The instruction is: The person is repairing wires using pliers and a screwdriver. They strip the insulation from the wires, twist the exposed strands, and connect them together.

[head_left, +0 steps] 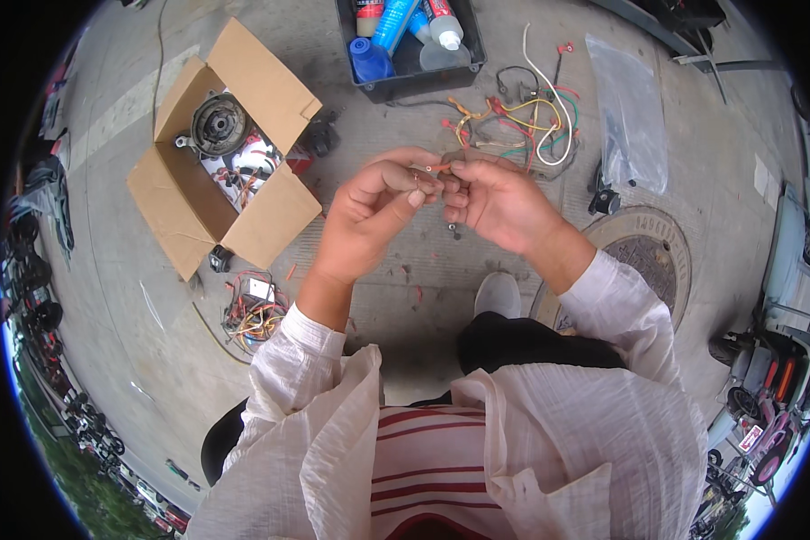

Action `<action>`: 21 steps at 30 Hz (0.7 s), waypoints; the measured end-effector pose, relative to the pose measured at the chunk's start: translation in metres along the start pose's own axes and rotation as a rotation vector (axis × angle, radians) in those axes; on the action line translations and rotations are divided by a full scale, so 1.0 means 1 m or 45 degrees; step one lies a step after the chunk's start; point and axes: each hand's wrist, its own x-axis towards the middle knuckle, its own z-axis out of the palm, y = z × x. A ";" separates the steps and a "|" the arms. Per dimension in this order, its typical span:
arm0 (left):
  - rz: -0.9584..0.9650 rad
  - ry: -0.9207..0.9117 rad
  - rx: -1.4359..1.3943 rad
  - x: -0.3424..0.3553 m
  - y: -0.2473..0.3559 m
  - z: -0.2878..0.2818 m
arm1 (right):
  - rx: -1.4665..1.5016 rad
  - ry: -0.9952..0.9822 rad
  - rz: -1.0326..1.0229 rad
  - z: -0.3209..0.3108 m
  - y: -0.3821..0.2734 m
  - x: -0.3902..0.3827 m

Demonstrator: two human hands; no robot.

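Observation:
Both hands meet above the concrete floor, fingers closed and almost touching. In my right hand (pixel 506 205), thumb and fingers pinch a short orange-red wire end (pixel 439 167) with a small bright tip that points at my left hand. My left hand (pixel 373 207) is pinched just beside that tip; whatever sits between its thumb and forefinger is too small to make out. Beyond my right hand lies a loose tangle of coloured wires (pixel 535 121), red, yellow, green and white. Small red scraps (pixel 418 292) are scattered on the floor below my hands.
An open cardboard box (pixel 274 202) with a round metal part (pixel 220 124) stands at left. Near it lies a second wire bundle (pixel 254 310). A black bin (pixel 414 88) of bottles is at the far side. A plastic bag (pixel 627 117) and a manhole cover (pixel 648 243) are at right.

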 end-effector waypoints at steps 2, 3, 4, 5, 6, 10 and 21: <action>0.026 0.036 0.108 0.000 0.001 0.007 | 0.012 0.000 0.023 0.005 0.003 -0.001; 0.048 0.038 0.165 0.000 0.000 0.009 | 0.021 -0.012 0.032 0.007 0.004 -0.002; 0.070 0.039 0.222 -0.001 -0.001 0.009 | 0.030 -0.025 0.042 0.009 0.006 -0.003; 0.092 0.042 0.278 -0.001 -0.002 0.009 | 0.039 -0.038 0.051 0.010 0.007 -0.003; 0.095 0.018 0.342 -0.001 -0.001 0.009 | 0.034 -0.056 0.050 0.008 0.007 -0.002; 0.096 -0.035 0.510 -0.002 0.002 0.008 | -0.011 -0.071 0.045 0.004 0.011 0.000; 0.013 0.167 0.457 -0.004 0.001 0.006 | -0.871 0.086 -0.204 0.009 0.015 -0.003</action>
